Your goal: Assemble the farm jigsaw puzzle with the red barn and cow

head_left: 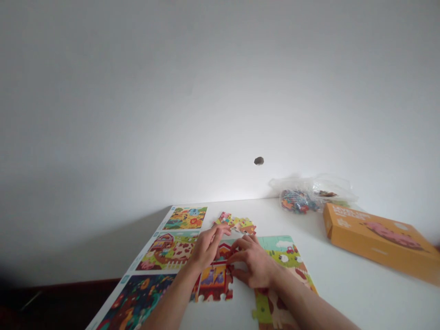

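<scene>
From my end: barn puzzle section at 6 o'clock from L hand, 8 from R hand; fingers bent, can't tell if either's gripping. White desk vs. pale wall, hole approx 12. Orange box at 3, lettering too blurry.

Barn puzzle pieces, taken as clock centre: card-like, printed, faces smooth. Farm puzzle section at three o'clock: similar card-like stock, apparently matt, fine seams showing. Printed sheet between nine and ten: paper or thin card (which, cannot be determined), smooth. Bags between one and two: thin clear plastic, glossy, creased. Box between two and three: cardboard, smooth, faint sheen. Tabletop beneath: smooth, low sheen. Wall at twelve: matt, smooth; its hole rough-edged.
</scene>
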Available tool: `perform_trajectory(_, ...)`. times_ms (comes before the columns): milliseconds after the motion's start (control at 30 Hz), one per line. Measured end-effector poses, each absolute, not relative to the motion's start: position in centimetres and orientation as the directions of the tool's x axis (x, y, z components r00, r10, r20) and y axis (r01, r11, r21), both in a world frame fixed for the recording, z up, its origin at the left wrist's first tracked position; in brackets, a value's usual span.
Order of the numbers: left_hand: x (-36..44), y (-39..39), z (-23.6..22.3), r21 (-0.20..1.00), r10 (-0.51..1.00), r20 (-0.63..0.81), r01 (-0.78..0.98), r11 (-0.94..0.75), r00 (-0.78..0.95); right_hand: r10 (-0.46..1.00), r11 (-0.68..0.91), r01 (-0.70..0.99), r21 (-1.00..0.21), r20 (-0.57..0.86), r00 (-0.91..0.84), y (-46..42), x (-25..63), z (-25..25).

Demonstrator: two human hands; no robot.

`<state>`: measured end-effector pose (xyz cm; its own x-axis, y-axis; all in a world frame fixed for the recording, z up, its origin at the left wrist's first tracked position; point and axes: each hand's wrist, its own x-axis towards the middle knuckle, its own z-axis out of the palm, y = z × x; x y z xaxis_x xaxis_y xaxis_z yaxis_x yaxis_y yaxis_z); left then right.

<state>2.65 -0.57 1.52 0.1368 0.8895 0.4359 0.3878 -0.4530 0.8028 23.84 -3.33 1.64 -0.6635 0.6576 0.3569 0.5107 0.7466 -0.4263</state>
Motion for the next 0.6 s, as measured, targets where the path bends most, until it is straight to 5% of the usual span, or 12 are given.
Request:
perform_trajectory(200, 2.2, -0.4, 0.8, 0.847, 0.919, 0.327, 0.363, -0.388, 0.22, 0.656, 0.746, 0.509, -0.43, 0.342, -0.673, -3.1, 23.9, 1.4)
perform_trajectory(600, 2.9, -0.8, 2.1, 0.769, 0.881, 0.407, 0.429, -0.474, 0.243, 0.656, 0.741, 0.511, -0.436, 0.306, -0.69, -3.2, 23.8, 1.6)
